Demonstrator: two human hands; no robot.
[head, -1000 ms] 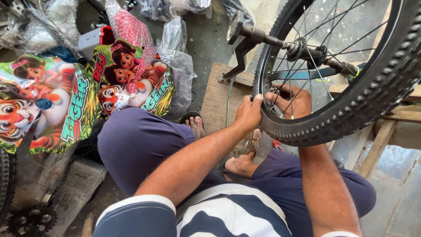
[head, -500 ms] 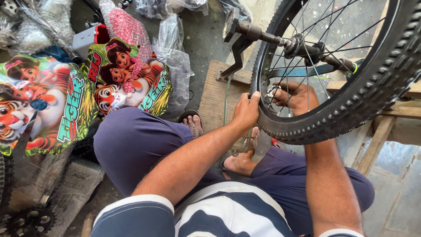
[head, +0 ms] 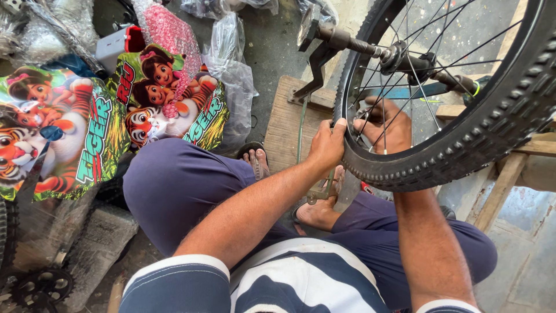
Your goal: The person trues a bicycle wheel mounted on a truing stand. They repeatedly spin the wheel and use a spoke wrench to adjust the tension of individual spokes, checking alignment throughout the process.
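Note:
A bicycle wheel with a knobby black tyre [head: 463,145] and thin spokes stands in front of me, its axle hub [head: 405,58] up near the top. My left hand [head: 327,145] grips the rim at the wheel's left edge, fingers curled over it. My right hand [head: 385,127] reaches in from behind the tyre and sits among the spokes, partly hidden; what it pinches I cannot make out. I sit with knees apart in dark blue trousers, feet in sandals below the wheel.
A black pedal crank [head: 315,69] hangs left of the wheel over a wooden board [head: 284,127]. Colourful cartoon-printed panels [head: 168,98] in plastic wrap lie at the left. A chainring [head: 40,287] lies bottom left. A wooden frame [head: 504,185] stands at the right.
The view has shifted slightly closer to the wheel. My left hand has stayed on the rim while my right hand's fingers have shifted a little among the spokes.

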